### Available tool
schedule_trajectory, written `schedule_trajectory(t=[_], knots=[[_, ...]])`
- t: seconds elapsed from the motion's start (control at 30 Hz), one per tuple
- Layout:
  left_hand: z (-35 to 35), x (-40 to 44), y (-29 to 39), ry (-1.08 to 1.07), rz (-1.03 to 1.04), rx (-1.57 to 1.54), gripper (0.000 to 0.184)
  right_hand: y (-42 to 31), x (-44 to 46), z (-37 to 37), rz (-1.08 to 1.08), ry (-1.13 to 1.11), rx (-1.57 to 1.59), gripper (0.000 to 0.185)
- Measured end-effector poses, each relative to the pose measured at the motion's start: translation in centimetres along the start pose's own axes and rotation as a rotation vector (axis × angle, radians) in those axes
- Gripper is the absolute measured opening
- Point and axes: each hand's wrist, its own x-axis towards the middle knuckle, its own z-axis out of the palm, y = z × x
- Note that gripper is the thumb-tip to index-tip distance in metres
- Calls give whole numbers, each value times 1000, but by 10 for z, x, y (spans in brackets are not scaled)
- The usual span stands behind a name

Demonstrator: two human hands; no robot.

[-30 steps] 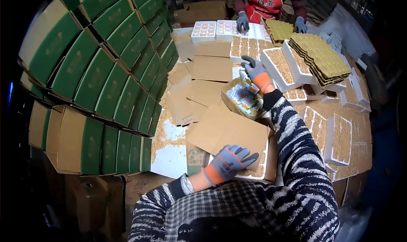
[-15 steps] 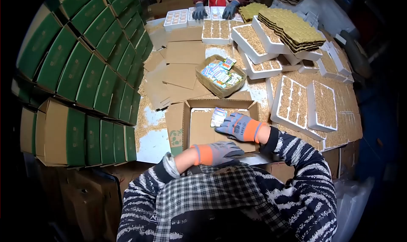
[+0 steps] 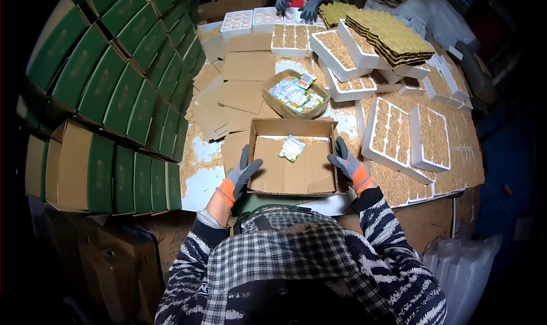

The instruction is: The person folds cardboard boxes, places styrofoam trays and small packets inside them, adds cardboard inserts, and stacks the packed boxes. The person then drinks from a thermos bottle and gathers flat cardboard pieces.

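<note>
An uncovered cardboard box (image 3: 293, 181) stands before me at the near side of the table. My left hand (image 3: 244, 172), in a grey and orange work glove, grips its left wall with the thumb over the rim. On the opposite wall my right hand (image 3: 347, 164), gloved the same way, has its thumb over the edge and the fingers outside. Inside the box, on the cardboard floor, lies a small printed packet (image 3: 292, 148). Just beyond the box is a worn carton (image 3: 276, 103) full of similar packets (image 3: 296, 93).
Green cartons (image 3: 102, 177) are stacked along the left. White foam trays with sawdust-like filling (image 3: 388, 132) pile up at right, under yellowish moulded sheets (image 3: 390, 34). Flat cardboard (image 3: 245, 68) covers the table's middle. Across the table, a co-worker's gloved hands (image 3: 310, 9) are over white trays (image 3: 237, 22).
My right hand has left the packet inside the box, and both hands now grip the box's side walls. The co-worker's hands have shifted slightly.
</note>
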Motion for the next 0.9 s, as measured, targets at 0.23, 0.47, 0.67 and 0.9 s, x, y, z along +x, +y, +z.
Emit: schedule_trajectory(t=[0.23, 0.47, 0.67, 0.9], knots=[[-25, -1, -31, 44, 759, 684, 47, -80, -47, 17, -729, 24, -1028, 24], [8, 27, -15, 134, -73, -211, 89, -30, -16, 86, -645, -508, -1952, 44], [-10, 23, -15, 134, 287, -530, 79, -79, -7, 75, -482, -803, -1666, 55], [-35, 12, -31, 88, 330, 320, 67, -48, -12, -17, -266, -7, -298, 80]])
